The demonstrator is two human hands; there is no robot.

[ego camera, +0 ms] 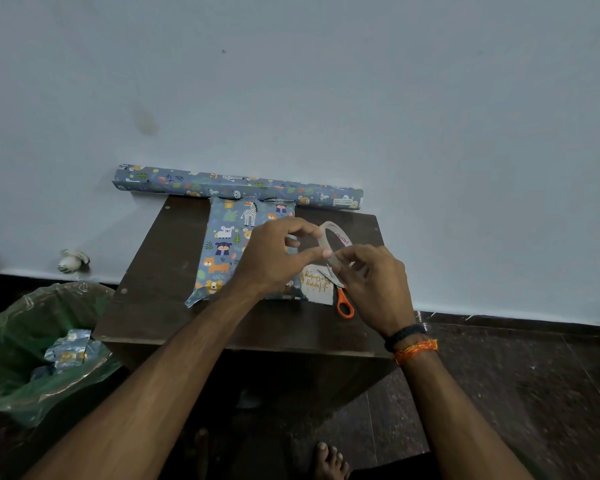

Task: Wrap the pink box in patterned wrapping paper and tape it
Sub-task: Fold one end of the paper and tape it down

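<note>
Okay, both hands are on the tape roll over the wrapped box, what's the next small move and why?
Probably draw out a short strip. The right hand holds the tape roll while the left hand pinches at its edge, and the wrapped box still shows a loose paper corner at its near end. The scissors lie nearby for cutting.

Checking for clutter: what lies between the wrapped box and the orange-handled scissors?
In the head view, a white card with gold lettering lies between the animal-patterned wrapped box and the orange-handled scissors.
</note>
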